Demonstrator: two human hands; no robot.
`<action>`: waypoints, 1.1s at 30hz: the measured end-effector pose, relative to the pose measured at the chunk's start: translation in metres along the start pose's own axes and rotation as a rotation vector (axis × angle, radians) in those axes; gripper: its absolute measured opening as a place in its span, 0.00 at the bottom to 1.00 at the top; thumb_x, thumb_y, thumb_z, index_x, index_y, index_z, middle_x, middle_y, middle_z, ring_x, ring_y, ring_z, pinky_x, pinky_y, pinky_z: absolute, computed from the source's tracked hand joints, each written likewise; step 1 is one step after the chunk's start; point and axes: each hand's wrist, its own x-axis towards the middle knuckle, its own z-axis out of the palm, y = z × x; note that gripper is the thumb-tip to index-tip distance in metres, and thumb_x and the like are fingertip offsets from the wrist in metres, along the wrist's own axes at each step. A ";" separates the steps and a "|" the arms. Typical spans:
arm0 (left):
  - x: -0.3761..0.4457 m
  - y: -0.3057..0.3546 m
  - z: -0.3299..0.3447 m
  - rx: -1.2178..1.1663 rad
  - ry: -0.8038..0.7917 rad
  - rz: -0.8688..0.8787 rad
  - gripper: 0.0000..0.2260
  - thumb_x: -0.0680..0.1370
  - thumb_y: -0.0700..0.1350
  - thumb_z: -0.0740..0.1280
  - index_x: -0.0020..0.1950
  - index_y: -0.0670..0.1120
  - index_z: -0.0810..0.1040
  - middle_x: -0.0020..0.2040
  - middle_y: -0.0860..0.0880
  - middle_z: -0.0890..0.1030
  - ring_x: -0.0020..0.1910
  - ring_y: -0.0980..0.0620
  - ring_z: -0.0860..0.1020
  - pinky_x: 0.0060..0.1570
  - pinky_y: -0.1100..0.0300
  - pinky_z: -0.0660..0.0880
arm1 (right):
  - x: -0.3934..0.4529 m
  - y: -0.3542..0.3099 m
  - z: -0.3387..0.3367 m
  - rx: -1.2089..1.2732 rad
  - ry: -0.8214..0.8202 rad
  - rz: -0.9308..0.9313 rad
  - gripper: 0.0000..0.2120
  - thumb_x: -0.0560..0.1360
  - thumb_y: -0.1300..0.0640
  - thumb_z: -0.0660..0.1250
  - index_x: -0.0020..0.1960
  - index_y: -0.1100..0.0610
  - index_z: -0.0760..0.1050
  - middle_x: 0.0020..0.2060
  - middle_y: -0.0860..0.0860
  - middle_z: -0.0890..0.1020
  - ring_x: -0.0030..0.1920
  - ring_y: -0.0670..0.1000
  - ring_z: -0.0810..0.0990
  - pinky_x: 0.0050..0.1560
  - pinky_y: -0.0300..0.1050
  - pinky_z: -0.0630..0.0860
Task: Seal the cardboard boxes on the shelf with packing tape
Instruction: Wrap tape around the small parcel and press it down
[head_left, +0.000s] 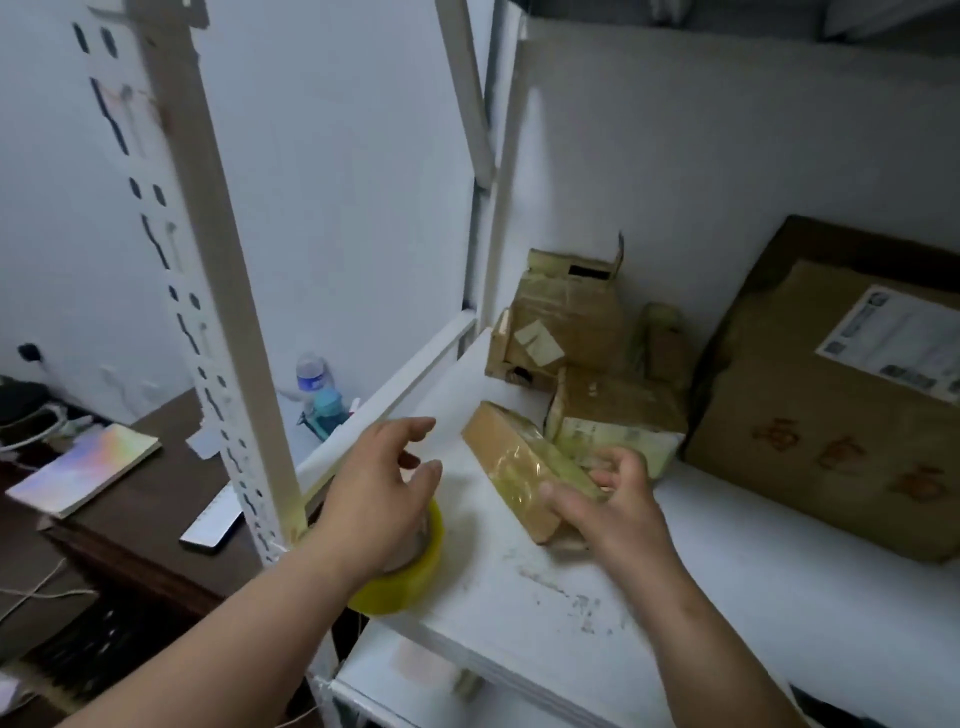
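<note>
Box (524, 467) | right hand (618, 499) gripping its near end | left hand (379, 499) resting loose-fingered on tape roll (410, 577) | probably mid-seal, next is pulling tape across

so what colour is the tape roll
Yellow tape roll, under the left hand, seen in the head view.

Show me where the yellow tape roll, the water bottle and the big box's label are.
yellow tape roll (410, 582): head view, its lower outer band.
water bottle (311, 375): head view, its blue label.
shipping label (898, 340): head view, its printed middle.

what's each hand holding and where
The right hand grips the taped small box at its near end. The left hand rests on the tape roll, fingers loose.
</note>
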 end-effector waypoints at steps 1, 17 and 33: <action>0.003 0.001 -0.001 -0.036 -0.030 0.010 0.17 0.79 0.45 0.67 0.67 0.55 0.73 0.62 0.57 0.74 0.54 0.64 0.75 0.56 0.58 0.74 | -0.004 0.001 -0.006 0.146 -0.024 0.044 0.35 0.64 0.44 0.79 0.64 0.46 0.65 0.59 0.49 0.76 0.57 0.51 0.77 0.50 0.46 0.75; -0.018 0.033 0.024 -0.414 -0.536 -0.052 0.17 0.79 0.39 0.67 0.64 0.57 0.78 0.56 0.59 0.83 0.54 0.60 0.81 0.62 0.55 0.73 | -0.078 0.032 -0.045 0.934 -0.215 0.357 0.26 0.75 0.42 0.59 0.69 0.51 0.74 0.63 0.55 0.81 0.64 0.56 0.79 0.63 0.56 0.72; -0.036 0.027 0.064 -0.235 -0.384 -0.313 0.11 0.75 0.45 0.73 0.56 0.50 0.78 0.42 0.47 0.84 0.33 0.56 0.78 0.36 0.59 0.75 | -0.049 0.062 -0.084 0.564 -0.209 0.439 0.27 0.72 0.43 0.68 0.65 0.56 0.73 0.53 0.61 0.83 0.41 0.60 0.83 0.43 0.51 0.82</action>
